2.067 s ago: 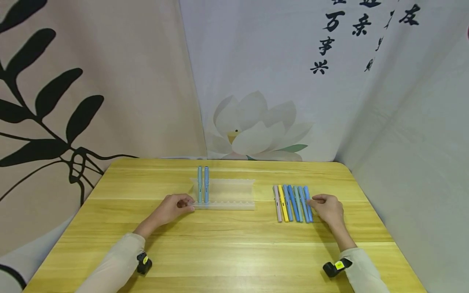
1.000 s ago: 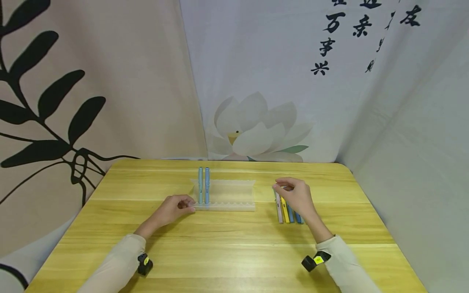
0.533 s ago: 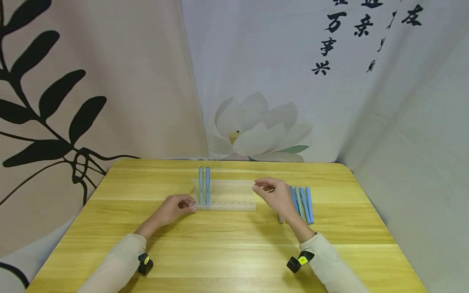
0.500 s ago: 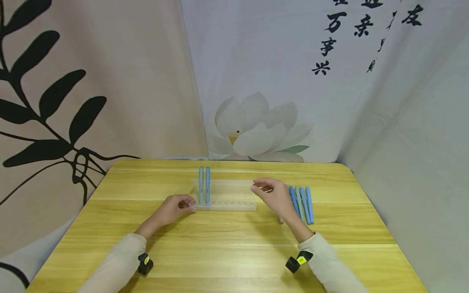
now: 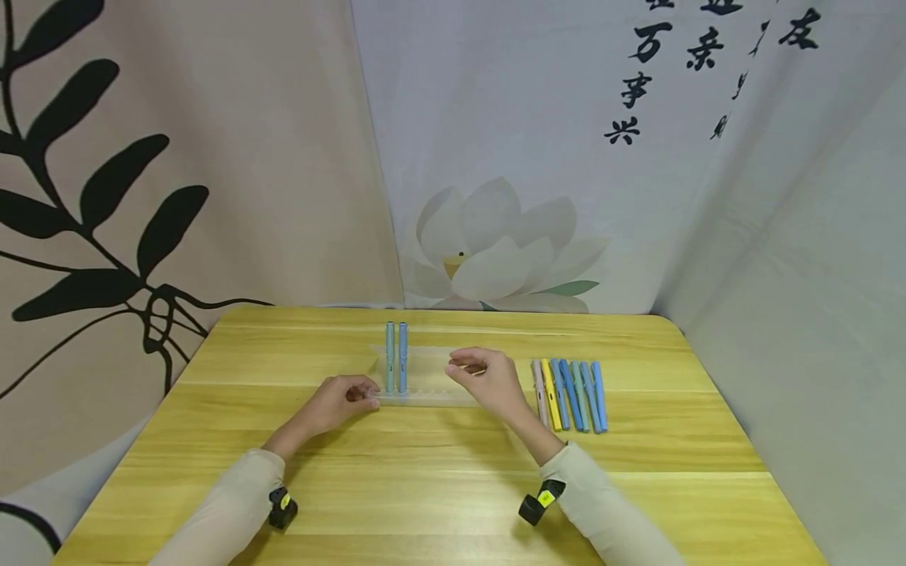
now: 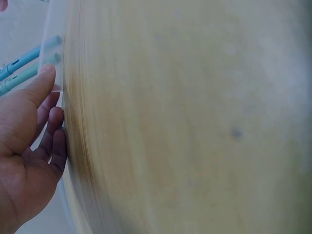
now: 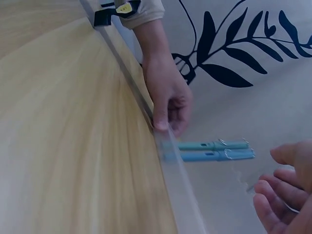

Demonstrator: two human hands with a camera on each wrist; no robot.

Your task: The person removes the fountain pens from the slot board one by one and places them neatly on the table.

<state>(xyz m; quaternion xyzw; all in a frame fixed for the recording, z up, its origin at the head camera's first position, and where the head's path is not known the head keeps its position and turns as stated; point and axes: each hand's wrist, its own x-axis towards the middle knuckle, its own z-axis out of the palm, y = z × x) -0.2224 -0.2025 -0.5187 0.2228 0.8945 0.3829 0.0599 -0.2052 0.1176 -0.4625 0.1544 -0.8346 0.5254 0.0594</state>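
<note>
A clear pen rack [image 5: 425,399] with a notched front strip lies left of the table's middle. At its left end two pens sit side by side, one teal [image 5: 390,358] and one blue [image 5: 403,358]. My left hand [image 5: 340,405] pinches that end of the rack; in the left wrist view the thumb [image 6: 43,80] lies on the clear strip. Over the rack's right part hovers my right hand [image 5: 488,381]. The right wrist view shows a gap between its thumb [image 7: 287,153] and curved fingers, with nothing held, to the right of the two clipped pens [image 7: 209,156].
Right of the rack several pens lie in a row, among them a pink pen [image 5: 540,393], a yellow pen [image 5: 550,395] and a teal pen [image 5: 580,393]. The wooden table [image 5: 396,487] meets a printed curtain [image 5: 495,118] at the back.
My right hand has moved left from the right end of the pen row, across the row, to above the rack. The row shows the same pens as before. My left hand has stayed put.
</note>
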